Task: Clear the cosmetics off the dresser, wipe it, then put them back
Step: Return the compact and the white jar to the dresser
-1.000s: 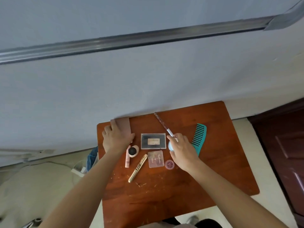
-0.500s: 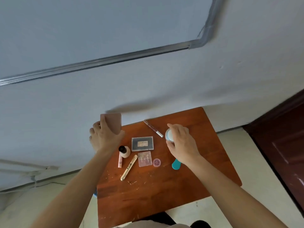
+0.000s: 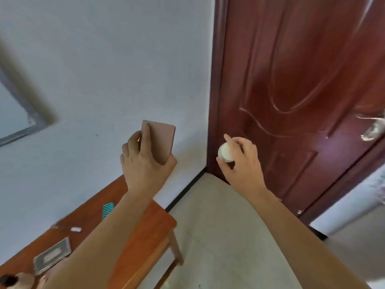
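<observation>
My left hand (image 3: 143, 163) grips a flat brown rectangular case (image 3: 161, 140) and holds it up in the air in front of the pale wall. My right hand (image 3: 242, 161) holds a small round white jar (image 3: 226, 152) in its fingertips, raised in front of the door. Both hands are to the right of and above the wooden dresser (image 3: 145, 230), which lies at the lower left. On it remain a teal comb (image 3: 107, 209), a dark rectangular palette (image 3: 52, 257), a small white item (image 3: 75, 229) and a round bottle with a black cap (image 3: 14, 280).
A dark red wooden door (image 3: 302, 90) stands at the right with a metal handle (image 3: 373, 130). Pale floor (image 3: 218, 236) stretches below the hands, right of the dresser. A grey-framed panel (image 3: 18, 113) hangs on the wall at the left.
Both hands have lifted off the dresser with the brown case and the white jar. The view has swung right towards the door, so the dresser now sits at the lower left.
</observation>
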A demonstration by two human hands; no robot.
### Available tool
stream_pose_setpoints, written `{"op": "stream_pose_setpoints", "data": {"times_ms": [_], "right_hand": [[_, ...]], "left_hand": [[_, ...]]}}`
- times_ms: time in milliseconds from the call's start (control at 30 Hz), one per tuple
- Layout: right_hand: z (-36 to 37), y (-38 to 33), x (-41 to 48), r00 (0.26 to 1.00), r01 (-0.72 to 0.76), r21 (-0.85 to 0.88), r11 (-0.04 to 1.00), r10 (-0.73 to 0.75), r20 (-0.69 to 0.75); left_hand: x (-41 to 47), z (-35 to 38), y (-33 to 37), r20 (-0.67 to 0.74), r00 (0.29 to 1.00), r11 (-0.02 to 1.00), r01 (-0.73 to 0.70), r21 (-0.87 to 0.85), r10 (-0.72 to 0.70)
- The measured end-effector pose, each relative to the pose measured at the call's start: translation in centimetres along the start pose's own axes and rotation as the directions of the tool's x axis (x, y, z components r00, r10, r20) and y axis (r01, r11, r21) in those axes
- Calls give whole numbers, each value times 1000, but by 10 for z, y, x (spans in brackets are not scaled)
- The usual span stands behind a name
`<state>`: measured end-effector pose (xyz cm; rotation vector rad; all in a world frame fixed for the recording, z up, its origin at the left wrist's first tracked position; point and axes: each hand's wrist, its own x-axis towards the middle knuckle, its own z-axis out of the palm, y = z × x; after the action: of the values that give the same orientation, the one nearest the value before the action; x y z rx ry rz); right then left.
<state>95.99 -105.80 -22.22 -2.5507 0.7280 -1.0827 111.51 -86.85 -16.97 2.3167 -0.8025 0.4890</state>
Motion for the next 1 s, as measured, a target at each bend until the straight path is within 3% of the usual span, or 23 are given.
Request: {"op": "stream_pose_setpoints", "data": {"times_ms": [200,433,567,900,1000], "right_hand": [[-174,135,-59,914,-329,-130,935,281,-293],[-320,242,-186,675,-664,-208,718,455,-581],[-381,292,-243,560,-785,-237,573,493,-666],[-524,415,-313,439,-898,-355,259,539,-718],[-569,433,-341,332,-943,-299,150,528,-782]], "left_hand": [[-33,74,217,98,933,911,-310,-271,346],[-116,148,423,108,682,633,-592,-498,723],[-171,186,521,130,549,505,-616,-605,826],[-295,281,746,129,334,285,-476,-832,934],[-337,290,811,89,249,199,-462,-864,964]]}}
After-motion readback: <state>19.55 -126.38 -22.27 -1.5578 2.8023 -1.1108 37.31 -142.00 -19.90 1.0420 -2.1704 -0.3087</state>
